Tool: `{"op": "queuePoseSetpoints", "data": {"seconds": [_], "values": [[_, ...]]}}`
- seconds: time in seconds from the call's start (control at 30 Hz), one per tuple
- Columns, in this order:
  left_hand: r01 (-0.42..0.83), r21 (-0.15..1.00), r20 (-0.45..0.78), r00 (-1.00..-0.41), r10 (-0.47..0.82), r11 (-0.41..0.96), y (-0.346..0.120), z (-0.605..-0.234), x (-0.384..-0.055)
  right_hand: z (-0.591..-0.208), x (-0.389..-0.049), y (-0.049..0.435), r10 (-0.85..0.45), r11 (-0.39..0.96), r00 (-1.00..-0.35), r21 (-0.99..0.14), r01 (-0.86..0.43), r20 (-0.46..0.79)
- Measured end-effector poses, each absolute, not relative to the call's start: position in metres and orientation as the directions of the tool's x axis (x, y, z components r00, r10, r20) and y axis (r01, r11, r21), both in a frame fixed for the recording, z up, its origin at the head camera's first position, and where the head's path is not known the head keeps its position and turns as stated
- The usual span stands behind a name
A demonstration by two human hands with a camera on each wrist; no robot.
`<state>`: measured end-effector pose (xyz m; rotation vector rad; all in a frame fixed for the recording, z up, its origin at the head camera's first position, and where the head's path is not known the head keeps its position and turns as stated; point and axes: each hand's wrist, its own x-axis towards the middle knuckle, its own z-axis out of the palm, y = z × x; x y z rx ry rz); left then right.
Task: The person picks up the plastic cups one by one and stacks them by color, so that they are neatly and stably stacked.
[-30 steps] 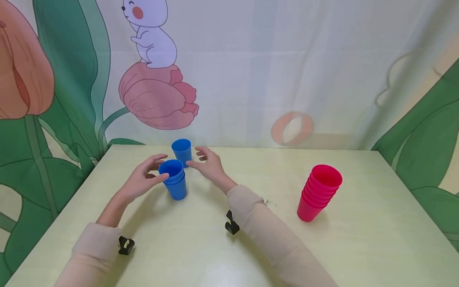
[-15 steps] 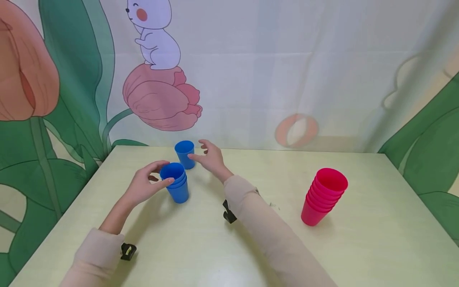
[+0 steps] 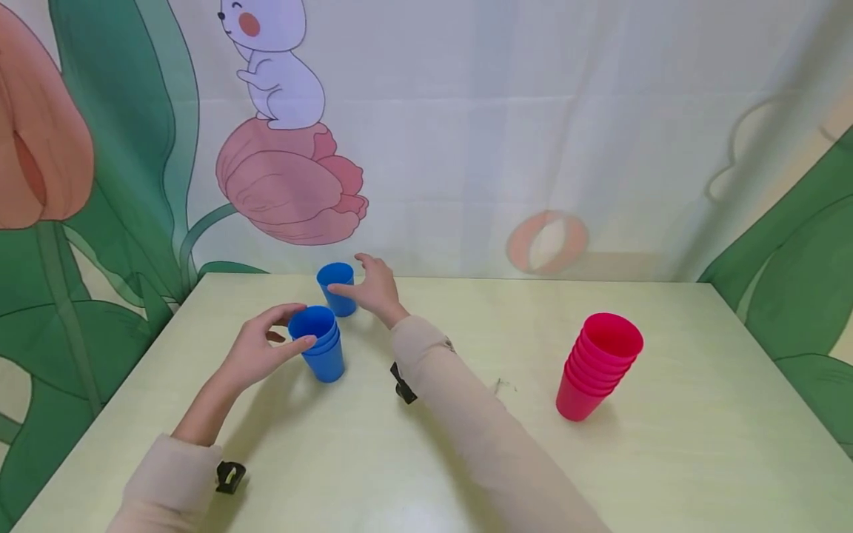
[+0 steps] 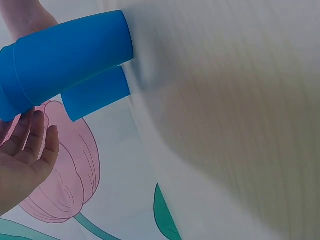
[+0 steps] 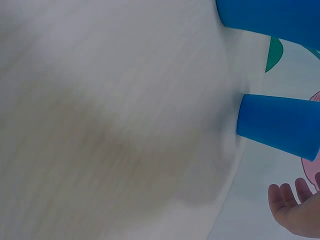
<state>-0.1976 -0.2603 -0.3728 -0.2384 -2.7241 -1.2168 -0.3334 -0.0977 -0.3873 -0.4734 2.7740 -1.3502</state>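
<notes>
A nested stack of blue cups (image 3: 325,363) stands upright on the table, left of the middle in the head view. My left hand (image 3: 256,352) holds this stack near its rim, thumb across the front side and fingers at the left and back. Behind it stands a single blue cup (image 3: 343,305), also visible in the right wrist view. My right hand (image 3: 375,290) is spread beside that cup; the thumb crosses in front of it in the head view. In the right wrist view, the visible fingers (image 5: 302,192) appear apart from the single cup (image 5: 280,125).
A nested stack of red cups (image 3: 593,370) stands upright on the right of the pale table (image 3: 320,474). A printed curtain (image 3: 433,148) hangs along the table's back edge. Dark clips (image 3: 229,477) sit by both cuffs.
My right hand has moved left, and its thumb now overlaps the single blue cup. My left hand stays at the blue stack. The cups have not visibly moved on the table.
</notes>
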Motion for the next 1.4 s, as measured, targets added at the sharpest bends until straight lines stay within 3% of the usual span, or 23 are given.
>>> {"op": "queuePoseSetpoints", "data": {"seconds": [0.7,1.4], "values": [[0.199,0.726,0.189,-0.978,0.086,0.659,-0.261,-0.372,-0.197,-0.395,-0.339,-0.111,-0.289,0.646,-0.954,-0.719,-0.257,0.081],[0.227,0.738,0.212,-0.972,0.101,0.635,-0.262,-0.373,-0.198,-0.393,-0.332,-0.118,-0.296,0.573,-0.951,-0.78,-0.252,0.09]]}}
